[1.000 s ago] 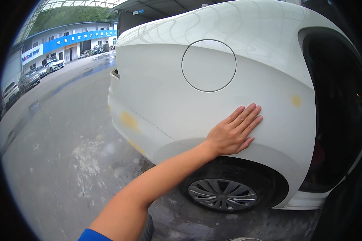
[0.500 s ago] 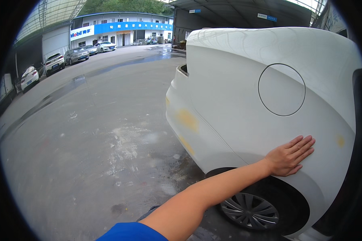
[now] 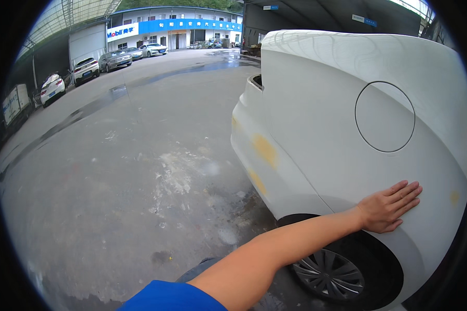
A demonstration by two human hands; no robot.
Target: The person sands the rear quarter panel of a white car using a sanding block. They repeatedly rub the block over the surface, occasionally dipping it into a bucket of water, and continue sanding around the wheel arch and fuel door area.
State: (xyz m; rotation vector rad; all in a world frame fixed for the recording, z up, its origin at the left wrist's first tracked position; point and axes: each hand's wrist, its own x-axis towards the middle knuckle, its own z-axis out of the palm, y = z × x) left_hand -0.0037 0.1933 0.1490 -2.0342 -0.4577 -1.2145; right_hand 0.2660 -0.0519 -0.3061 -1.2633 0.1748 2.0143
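White car [image 3: 327, 129] stands toward the right-hand edge of the grey ground [image 3: 104, 207], its right rear flank facing us and its tail pointing left. We lay our left hand [image 3: 388, 209] flat against the rear side panel, just above the wheel arch [image 3: 298, 217]. We have the fingers stretched out straight, with narrow gaps between them, the thumb on the lower side and the palm hidden against the paint; we grip nothing with it. Our right hand is out of sight, so we cannot tell its state.

Above our fingers, apart from them, we see the round fuel flap [image 3: 385, 116], flush with the panel. Beyond our fingertips sits a small yellow patch [image 3: 454, 197], and on the bumper [image 3: 285, 179] we find larger yellow marks [image 3: 265, 150]. Below our forearm [image 3: 275, 249] shows the spoked wheel [image 3: 331, 274], partly covered by it; our blue sleeve [image 3: 174, 298] enters at the lower edge.

Along the ground's far left edge we see parked cars [image 3: 114, 60], and at its far edge a building [image 3: 192, 39] with a blue band.
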